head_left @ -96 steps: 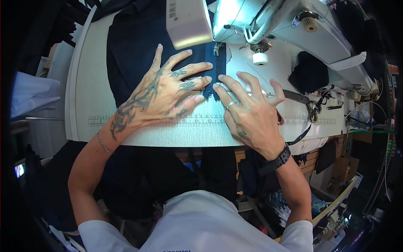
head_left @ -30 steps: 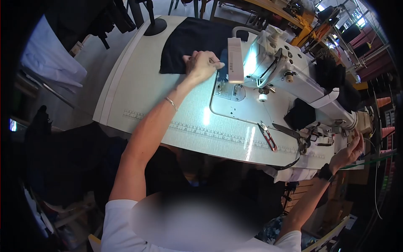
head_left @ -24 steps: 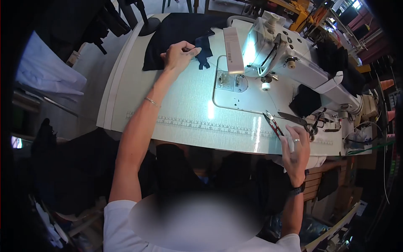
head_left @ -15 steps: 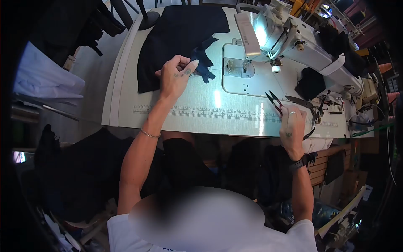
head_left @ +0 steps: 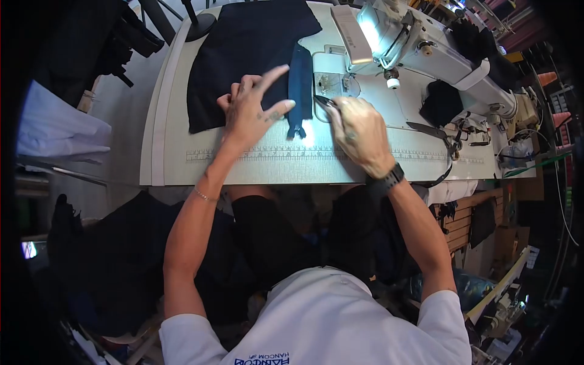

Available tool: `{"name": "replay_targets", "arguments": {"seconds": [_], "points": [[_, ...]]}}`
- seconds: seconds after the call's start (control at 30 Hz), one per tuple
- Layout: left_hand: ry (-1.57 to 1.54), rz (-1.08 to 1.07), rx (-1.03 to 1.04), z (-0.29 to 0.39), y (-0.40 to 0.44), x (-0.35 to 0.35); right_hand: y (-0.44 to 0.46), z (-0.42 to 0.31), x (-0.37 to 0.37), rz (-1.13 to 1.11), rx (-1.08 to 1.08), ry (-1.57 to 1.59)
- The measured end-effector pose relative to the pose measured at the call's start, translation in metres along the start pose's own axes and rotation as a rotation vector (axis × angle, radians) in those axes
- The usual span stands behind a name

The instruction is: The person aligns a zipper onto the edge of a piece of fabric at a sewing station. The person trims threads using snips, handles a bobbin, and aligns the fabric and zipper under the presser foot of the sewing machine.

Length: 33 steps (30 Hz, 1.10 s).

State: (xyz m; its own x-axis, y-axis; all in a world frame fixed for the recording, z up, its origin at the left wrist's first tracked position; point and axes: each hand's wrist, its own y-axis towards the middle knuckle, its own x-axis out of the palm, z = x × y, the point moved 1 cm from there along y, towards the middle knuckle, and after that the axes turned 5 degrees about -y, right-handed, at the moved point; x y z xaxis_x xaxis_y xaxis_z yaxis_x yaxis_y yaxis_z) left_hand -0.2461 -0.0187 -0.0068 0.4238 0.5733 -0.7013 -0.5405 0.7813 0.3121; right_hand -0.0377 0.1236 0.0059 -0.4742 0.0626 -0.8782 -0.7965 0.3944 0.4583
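Note:
Dark navy fabric [head_left: 243, 42] lies flat on the left part of the sewing table. Along its right edge runs a blue zipper strip [head_left: 300, 85], its loose ends pointing toward me. My left hand [head_left: 252, 109] rests over the fabric, thumb and index finger spread, the thumb tip at the strip's left edge. Just right of the strip, my right hand [head_left: 364, 134] is closed around small thread snips [head_left: 325, 101], whose dark blades point left toward the strip.
The sewing machine [head_left: 450, 67] stands at the right, with its lamp [head_left: 351, 35] beyond the strip. Large scissors [head_left: 429, 129] and a dark cloth piece [head_left: 442, 103] lie right of my right hand. A black stand base [head_left: 201, 26] sits at the far left.
The zipper strip, crumpled before, now lies straight along the fabric's edge. My left hand has opened from its pinch. My right hand picked up the snips and moved left to the strip.

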Motion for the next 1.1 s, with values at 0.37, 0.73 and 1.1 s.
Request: {"name": "replay_targets", "arguments": {"seconds": [0.37, 0.73, 1.1], "points": [[0.236, -0.187, 0.277, 0.050, -0.101, -0.003, -0.085, -0.011, -0.062, -0.163, 0.438, 0.385], [0.116, -0.249, 0.370, 0.049, -0.103, -0.007, -0.062, -0.017, -0.054, -0.168, 0.252, 0.243], [-0.030, -0.321, 0.349, 0.041, -0.023, 0.002, -0.062, -0.010, -0.053, -0.270, 0.082, 0.210]]}}
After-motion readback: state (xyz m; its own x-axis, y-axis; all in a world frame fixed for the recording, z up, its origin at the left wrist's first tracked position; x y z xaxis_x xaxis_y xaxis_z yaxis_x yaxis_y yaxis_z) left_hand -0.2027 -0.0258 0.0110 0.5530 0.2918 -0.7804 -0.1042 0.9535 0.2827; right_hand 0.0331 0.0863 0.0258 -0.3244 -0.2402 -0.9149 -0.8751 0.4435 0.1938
